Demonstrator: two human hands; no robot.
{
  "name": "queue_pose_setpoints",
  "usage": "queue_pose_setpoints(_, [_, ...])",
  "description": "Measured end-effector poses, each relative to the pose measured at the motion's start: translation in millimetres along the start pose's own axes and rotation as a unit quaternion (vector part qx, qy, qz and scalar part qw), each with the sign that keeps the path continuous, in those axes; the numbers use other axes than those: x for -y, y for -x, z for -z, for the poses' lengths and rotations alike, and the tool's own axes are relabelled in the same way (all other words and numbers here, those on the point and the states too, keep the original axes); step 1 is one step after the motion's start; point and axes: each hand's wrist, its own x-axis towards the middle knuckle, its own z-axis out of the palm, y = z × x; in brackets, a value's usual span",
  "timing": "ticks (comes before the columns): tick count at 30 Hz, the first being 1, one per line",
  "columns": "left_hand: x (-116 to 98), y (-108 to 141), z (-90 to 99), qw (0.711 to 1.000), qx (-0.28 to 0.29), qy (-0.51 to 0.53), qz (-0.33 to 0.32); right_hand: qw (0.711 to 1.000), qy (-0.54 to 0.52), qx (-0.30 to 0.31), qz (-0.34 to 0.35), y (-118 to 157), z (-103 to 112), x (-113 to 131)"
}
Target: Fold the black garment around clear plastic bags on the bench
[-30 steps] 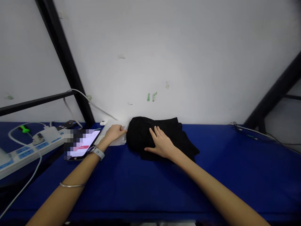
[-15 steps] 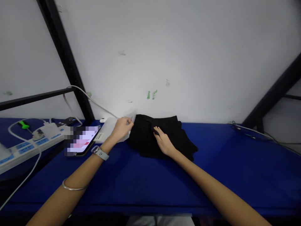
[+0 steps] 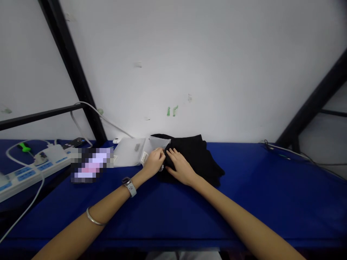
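A folded black cloth [image 3: 199,155] lies on the blue table near the wall. To its left is a translucent white bag [image 3: 128,151] with small printed labels; its right end reaches the left edge of the cloth. My left hand [image 3: 154,161] is closed on the bag's edge, right beside the cloth. My right hand [image 3: 181,167] rests on the left part of the cloth, its fingers spread and pointing to the bag. The fingertips of both hands are close together.
On the blue table [image 3: 162,216], a phone [image 3: 92,165] with a blurred screen lies left of the bag. Further left are a power strip [image 3: 35,172] with white cables and a green-handled screwdriver [image 3: 24,147]. Thin cables [image 3: 287,150] lie at the right. Black frame bars stand at both sides.
My left hand has moved right with the bag's edge, up to the cloth, and the bag is spread wider. My right hand has slid slightly left and down over the cloth.
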Motion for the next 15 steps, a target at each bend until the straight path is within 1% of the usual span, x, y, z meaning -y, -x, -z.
queue_pose_setpoints(2, [-0.6, 1.2, 0.1, 1.0, -0.014, 0.009, 0.008, 0.999, 0.027, 0.027, 0.031, 1.9, 5.6, -0.2])
queue_pose_setpoints(4, [-1.6, 2.2, 0.0, 1.0, -0.019, 0.021, 0.005, 0.997, 0.031, 0.041, 0.053, 3.1, 11.3, -0.1])
queue_pose_setpoints(6, [-2.9, 3.1, -0.1, 0.999, -0.015, 0.037, -0.016, 0.996, 0.029, 0.05, 0.072, 3.0, 15.4, 0.8])
queue_pose_setpoints(9, [-6.8, 4.9, 0.1, 0.996, 0.004, 0.053, -0.067, 0.994, 0.048, 0.057, 0.086, 0.5, 16.2, 2.5])
queue_pose_setpoints(12, [-15.5, 6.8, 2.5, 0.992, 0.027, 0.047, -0.11, 0.994, 0.086, 0.036, 0.057, -3.2, 12.0, 1.1])
queue_pose_setpoints(15, [-27.6, 8.6, 6.8, 0.989, 0.044, 0.037, -0.135, 0.993, 0.12, -0.01, 0.006, -4.9, 9.4, -3.8])
